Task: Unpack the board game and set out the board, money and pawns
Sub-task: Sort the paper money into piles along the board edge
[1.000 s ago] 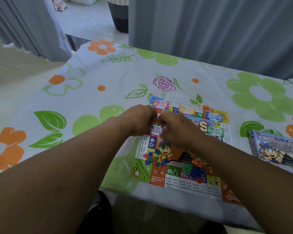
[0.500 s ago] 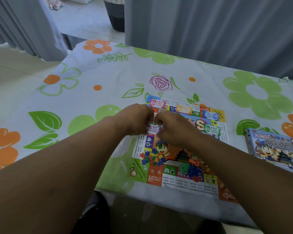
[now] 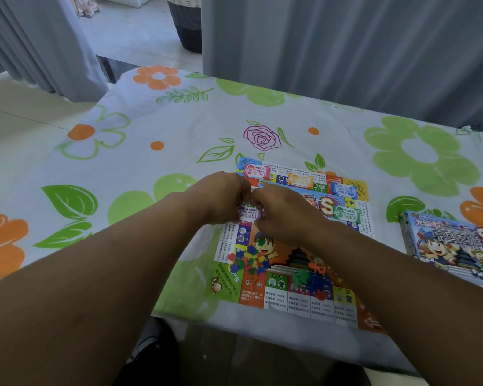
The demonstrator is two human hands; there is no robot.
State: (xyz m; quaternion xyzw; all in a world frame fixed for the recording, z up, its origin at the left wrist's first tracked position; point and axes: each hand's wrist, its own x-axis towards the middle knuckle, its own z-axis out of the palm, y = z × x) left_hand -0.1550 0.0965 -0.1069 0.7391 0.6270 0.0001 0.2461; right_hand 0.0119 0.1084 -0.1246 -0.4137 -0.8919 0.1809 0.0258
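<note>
Change is slight: over the last second the left hand (image 3: 221, 199) stays at the left part of the board (image 3: 290, 299), fingers curled, pinching one end of the purple money bundle (image 3: 249, 213). The bundle has not shifted; it is over the board, though I cannot tell whether it touches it. Nearer the person, a heap of small coloured pieces (image 3: 247, 261) lies on the board. Beyond the hands lies the pink stack (image 3: 255, 171). The right hand (image 3: 282, 215), knuckle to knuckle with the left, grips the bundle's other end as before. Farther right, the orange stack (image 3: 300, 180), blue stack (image 3: 343, 190) and green stack (image 3: 346, 214) are laid out, and the box (image 3: 452, 243) sits well apart. I judge that the purple notes are being freed or squared, probably the last money to place.
</note>
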